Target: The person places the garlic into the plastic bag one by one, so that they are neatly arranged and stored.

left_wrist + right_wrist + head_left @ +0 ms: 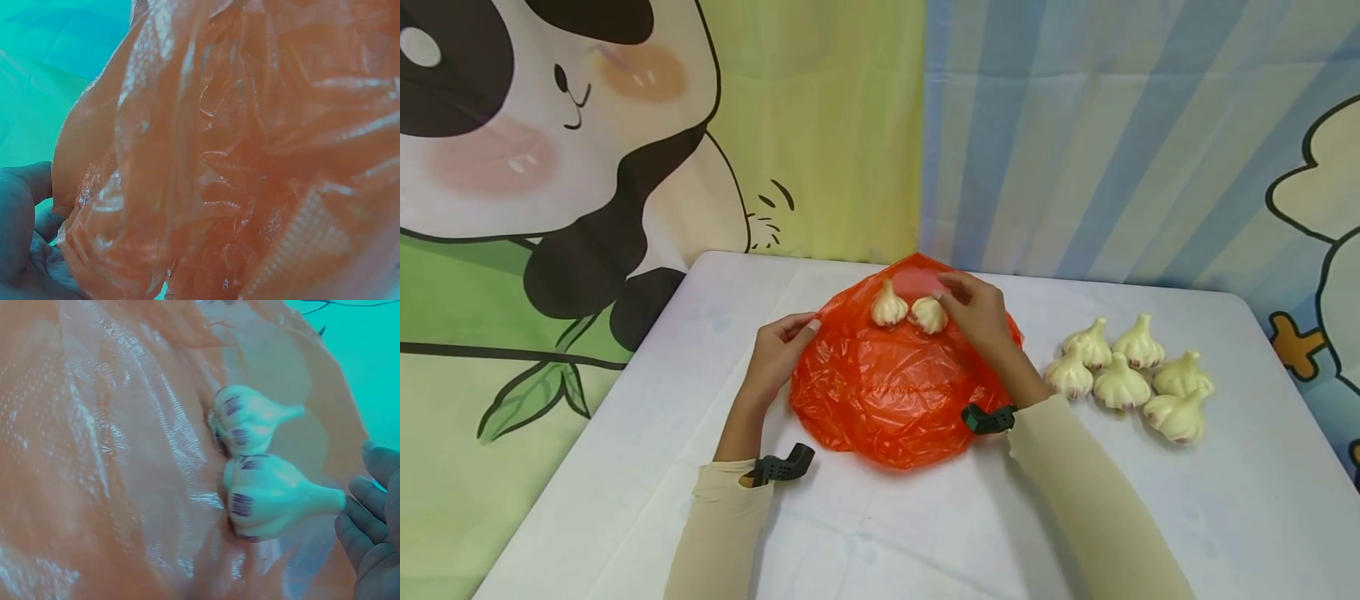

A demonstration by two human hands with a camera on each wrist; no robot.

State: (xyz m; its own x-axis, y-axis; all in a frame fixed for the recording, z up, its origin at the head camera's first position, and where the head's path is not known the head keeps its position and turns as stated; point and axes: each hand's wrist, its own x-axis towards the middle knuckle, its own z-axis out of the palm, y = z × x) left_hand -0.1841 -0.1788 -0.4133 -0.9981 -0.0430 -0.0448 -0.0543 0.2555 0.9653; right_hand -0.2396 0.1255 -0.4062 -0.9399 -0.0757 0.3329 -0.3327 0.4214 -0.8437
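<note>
1. Head view: A red bag [887,375] spreads across the table [850,533] between a person's two hands, with a garlic bulb [928,316] just beside the right fingertips and a second garlic bulb [889,306] next to it, toward the left hand. Both could roll off the slick, crumpled plastic if the left side is tugged or let drop. The left hand [778,348] pinches the bag's edge between thumb and fingers; the right hand [981,312] reaches over the opposite side, its fingers loosely extended. Outside the right forearm, six more garlic bulbs [1122,383] sit grouped on the table, where a wide elbow swing might scatter them.

2. Left wrist view: The thumb and fingers close on the bag's thin edge, the sheet fanning out beside them. So small a hold could slip, or the film tear, should the weight of the garlic pull on it.

3. Right wrist view: The two bulbs lie side by side on the plastic, the closer one's stem pointing at the right hand. Its fingers are parted rather than clenched, tips at the stem's end; whether they touch cannot be told. A careless brush there might tip the bulb.
</note>
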